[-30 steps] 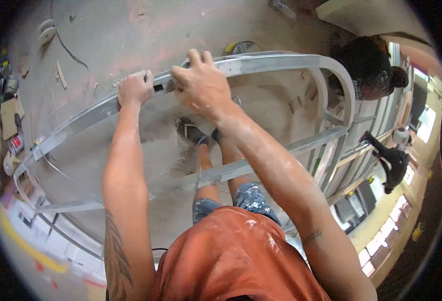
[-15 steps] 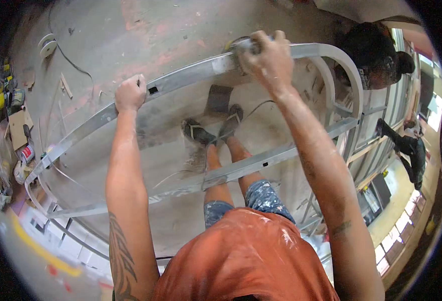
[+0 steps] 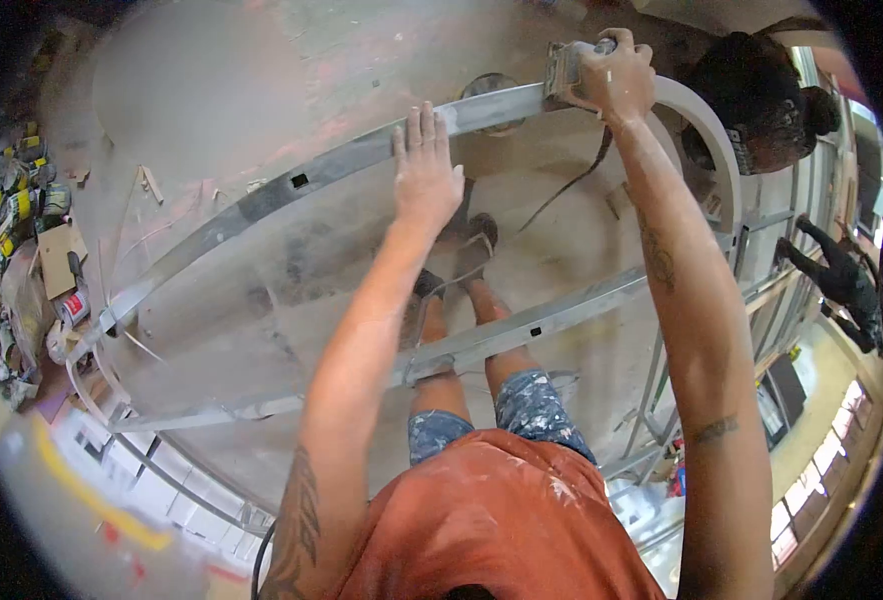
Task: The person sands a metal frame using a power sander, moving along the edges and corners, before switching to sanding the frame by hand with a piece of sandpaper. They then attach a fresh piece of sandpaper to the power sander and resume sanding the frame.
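Observation:
A long, curved-end metal frame (image 3: pixel 356 157) spans the view in front of me, with pale smears along its upper rail. My left hand (image 3: pixel 427 175) lies flat with fingers stretched out at that rail, near its middle. Farther right, my right hand (image 3: pixel 616 80) is wrapped round a dusty, block-shaped sander (image 3: pixel 565 76), which is against the top rail just before the bend. A dark cord (image 3: pixel 573 182) hangs below the right hand toward my feet. The underside of the sander is hidden.
Cans and bags (image 3: pixel 6 225) are heaped at the left. A round object (image 3: pixel 491 92) lies beyond the rail. A person in dark clothing (image 3: pixel 746 105) is close by at upper right, and another person (image 3: pixel 841 280) is farther right. The frame's lower rail (image 3: pixel 506 338) crosses before my legs.
My left hand has moved right along the rail and gone from closed to flat with stretched fingers. My right hand has moved right and slightly up with the sander.

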`<state>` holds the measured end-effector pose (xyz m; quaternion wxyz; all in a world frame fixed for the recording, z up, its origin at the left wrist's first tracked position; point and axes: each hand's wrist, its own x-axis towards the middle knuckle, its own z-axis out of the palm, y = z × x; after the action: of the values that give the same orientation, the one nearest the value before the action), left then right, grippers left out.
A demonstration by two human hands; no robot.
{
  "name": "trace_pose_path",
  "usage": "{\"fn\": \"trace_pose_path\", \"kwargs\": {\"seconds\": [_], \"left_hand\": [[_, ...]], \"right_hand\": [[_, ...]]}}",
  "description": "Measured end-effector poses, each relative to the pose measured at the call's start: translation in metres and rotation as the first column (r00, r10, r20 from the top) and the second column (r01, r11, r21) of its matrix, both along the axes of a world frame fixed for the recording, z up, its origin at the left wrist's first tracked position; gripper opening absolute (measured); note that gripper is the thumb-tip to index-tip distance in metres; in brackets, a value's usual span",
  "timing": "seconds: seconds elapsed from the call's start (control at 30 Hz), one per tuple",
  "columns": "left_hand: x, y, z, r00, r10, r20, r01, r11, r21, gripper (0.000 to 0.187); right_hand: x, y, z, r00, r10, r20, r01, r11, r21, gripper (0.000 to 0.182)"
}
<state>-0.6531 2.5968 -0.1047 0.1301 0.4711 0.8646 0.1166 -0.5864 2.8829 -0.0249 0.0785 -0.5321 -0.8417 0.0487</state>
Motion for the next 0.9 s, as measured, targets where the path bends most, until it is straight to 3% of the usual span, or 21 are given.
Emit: {"fn": "trace_pose_path", "kwargs": {"seconds": [0.13, 0.2, 0.33, 0.37, 0.43, 0.47, 0.5, 0.53, 0.57, 0.6, 0.63, 0.67, 0.7, 0.73, 0.83, 0.87, 0.9], "left_hand": [[0.016, 0.006, -0.006, 0.996, 0.093, 0.0, -0.093, 0.995, 0.045, 0.086], [0.01, -0.003, -0.005, 0.997, -0.038, -0.06, 0.034, 0.997, -0.063, 0.08], [0.0, -0.025, 0.011, 0.993, -0.088, -0.081, 0.077, 0.988, -0.135, 0.078], [0.002, -0.03, 0.015, 0.998, -0.057, -0.023, 0.052, 0.985, -0.164, 0.078], [0.002, -0.059, 0.012, 0.998, 0.054, 0.035, -0.045, 0.978, -0.204, 0.075], [0.01, -0.072, 0.005, 0.944, 0.266, 0.197, -0.237, 0.958, -0.159, 0.074], [0.011, -0.087, 0.035, 0.963, 0.222, 0.15, -0.163, 0.931, -0.327, 0.075], [0.014, -0.106, 0.044, 0.962, 0.219, 0.163, -0.133, 0.897, -0.421, 0.069], [0.034, -0.138, 0.039, 0.928, 0.318, 0.192, -0.236, 0.904, -0.356, 0.064], [0.047, -0.168, 0.039, 0.905, 0.351, 0.239, -0.256, 0.9, -0.352, 0.063], [0.061, -0.197, 0.043, 0.866, 0.401, 0.299, -0.286, 0.887, -0.363, 0.06], [0.071, -0.224, 0.044, 0.787, 0.446, 0.427, -0.317, 0.885, -0.339, 0.055], [0.082, -0.246, 0.065, 0.668, 0.549, 0.502, -0.36, 0.829, -0.428, 0.047], [0.112, -0.277, 0.047, 0.663, 0.591, 0.46, -0.442, 0.805, -0.397, 0.042], [0.162, -0.344, 0.046, 0.601, 0.657, 0.455, -0.409, 0.742, -0.531, 0.038], [0.179, -0.359, 0.041, 0.59, 0.664, 0.458, -0.425, 0.739, -0.523, 0.038], [0.197, -0.369, 0.032, 0.666, 0.621, 0.413, -0.477, 0.78, -0.404, 0.036]], "right_hand": [[0.011, 0.027, -0.007, 1.0, 0.013, 0.023, -0.012, 0.999, -0.042, 0.052], [0.008, 0.036, -0.008, 1.0, 0.018, 0.005, -0.017, 0.999, -0.047, 0.055], [0.003, 0.04, 0.0, 1.0, -0.007, 0.017, 0.008, 0.996, -0.085, 0.058], [-0.002, 0.036, 0.003, 0.999, 0.005, 0.036, -0.001, 0.995, -0.102, 0.059], [-0.007, 0.008, 0.011, 0.991, 0.049, 0.126, -0.031, 0.99, -0.138, 0.078], [0.001, 0.008, -0.006, 0.984, 0.132, 0.121, -0.111, 0.98, -0.167, 0.085], [-0.006, -0.021, 0.013, 0.983, 0.122, 0.135, -0.089, 0.97, -0.225, 0.089], [0.002, -0.02, -0.009, 0.962, 0.26, 0.086, -0.24, 0.952, -0.192, 0.093], [-0.001, -0.034, -0.011, 0.96, 0.246, 0.134, -0.217, 0.956, -0.197, 0.095], [0.0, -0.043, -0.023, 0.936, 0.336, 0.104, -0.325, 0.94, -0.103, 0.085], [-0.004, -0.053, -0.016, 0.946, 0.314, 0.08, -0.303, 0.945, -0.127, 0.077], [-0.01, -0.062, -0.01, 0.955, 0.292, 0.056, -0.281, 0.948, -0.15, 0.07], [-0.013, -0.072, -0.007, 0.95, 0.31, 0.044, -0.298, 0.939, -0.171, 0.069], [-0.02, -0.08, -0.005, 0.948, 0.315, 0.034, -0.304, 0.935, -0.185, 0.067], [-0.038, -0.109, 0.002, 0.909, 0.415, -0.028, -0.408, 0.876, -0.256, 0.069], [-0.043, -0.121, -0.002, 0.901, 0.433, -0.029, -0.426, 0.87, -0.247, 0.069], [-0.045, -0.13, -0.009, 0.86, 0.504, -0.074, -0.506, 0.827, -0.244, 0.068]]}}
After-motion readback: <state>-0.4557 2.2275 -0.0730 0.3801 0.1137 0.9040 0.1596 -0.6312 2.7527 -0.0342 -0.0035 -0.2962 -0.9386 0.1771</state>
